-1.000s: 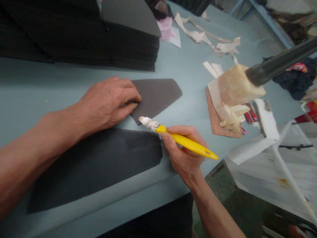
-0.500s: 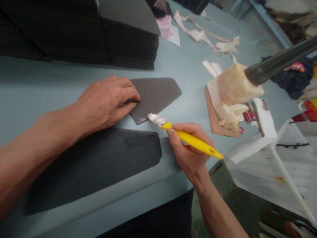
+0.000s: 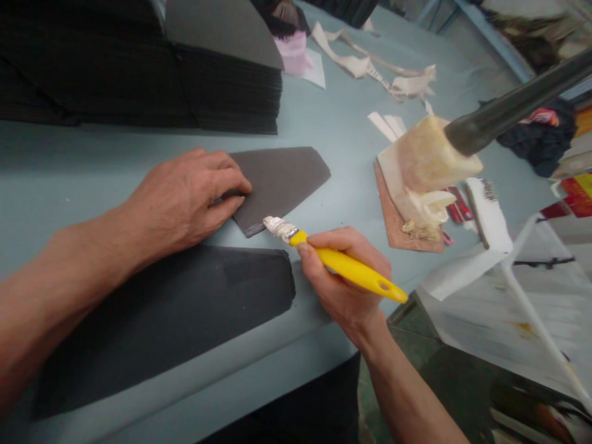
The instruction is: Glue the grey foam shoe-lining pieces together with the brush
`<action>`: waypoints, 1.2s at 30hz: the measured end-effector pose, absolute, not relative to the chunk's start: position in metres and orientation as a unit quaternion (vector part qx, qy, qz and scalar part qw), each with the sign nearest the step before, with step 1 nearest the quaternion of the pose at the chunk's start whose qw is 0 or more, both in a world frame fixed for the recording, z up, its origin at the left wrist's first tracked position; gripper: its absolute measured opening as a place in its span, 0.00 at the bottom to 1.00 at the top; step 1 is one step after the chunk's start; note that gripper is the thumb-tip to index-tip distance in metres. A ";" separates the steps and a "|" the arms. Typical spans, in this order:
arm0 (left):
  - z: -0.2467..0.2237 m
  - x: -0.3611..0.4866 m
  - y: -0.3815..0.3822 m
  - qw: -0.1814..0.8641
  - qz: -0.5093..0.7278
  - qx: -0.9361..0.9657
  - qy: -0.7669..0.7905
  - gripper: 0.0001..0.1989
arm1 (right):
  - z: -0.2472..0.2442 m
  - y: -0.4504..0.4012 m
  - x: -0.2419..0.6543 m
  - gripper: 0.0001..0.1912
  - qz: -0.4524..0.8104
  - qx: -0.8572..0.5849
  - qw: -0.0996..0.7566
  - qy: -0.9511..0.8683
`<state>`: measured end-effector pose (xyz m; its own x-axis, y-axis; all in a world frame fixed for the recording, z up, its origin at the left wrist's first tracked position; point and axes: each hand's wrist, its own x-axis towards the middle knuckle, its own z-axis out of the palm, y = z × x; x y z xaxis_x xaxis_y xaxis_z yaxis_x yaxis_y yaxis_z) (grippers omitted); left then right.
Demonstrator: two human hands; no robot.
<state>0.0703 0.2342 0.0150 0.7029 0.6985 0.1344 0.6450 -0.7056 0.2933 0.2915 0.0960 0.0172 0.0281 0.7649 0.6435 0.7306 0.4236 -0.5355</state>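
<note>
In the head view, my right hand [image 3: 346, 271] is closed round a yellow-handled brush [image 3: 349, 265]. The whitish bristles touch or hover just over the lower edge of a dark grey piece [image 3: 282, 182], where a thin wet-looking streak shows. My left hand [image 3: 194, 191] rests on the left part of that piece, fingers bent and thumb near the index fingertip; whether it pinches anything is hidden. A larger black piece [image 3: 185, 320] lies nearer to me, partly under my left forearm.
Tall stacks of dark pieces [image 3: 226, 86] stand at the back left. To the right, a pale block-like container [image 3: 430, 154] with a dark tube sits on a brown board [image 3: 386, 216]. Pale strips [image 3: 351, 61] lie behind, and white sheeting [image 3: 490, 308] hangs beyond the table's right edge.
The whole view has shifted slightly, so the table items appear a little further left. The brush tip has stayed by the piece's lower edge; both hands keep their hold.
</note>
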 end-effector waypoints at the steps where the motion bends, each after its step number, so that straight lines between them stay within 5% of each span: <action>1: 0.017 0.071 0.233 0.117 0.111 0.917 0.366 0.25 | 0.018 0.096 0.290 0.06 0.021 -0.528 0.474 -0.704; 36: 0.018 0.074 0.227 0.114 0.102 0.906 0.396 0.24 | 0.018 0.110 0.300 0.05 0.053 -0.598 0.444 -0.666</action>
<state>0.0740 0.2271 0.0177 0.6662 0.7397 0.0947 0.6934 -0.6611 0.2866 0.3002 0.1104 0.0183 0.1080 0.8426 0.5276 0.7489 0.2801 -0.6006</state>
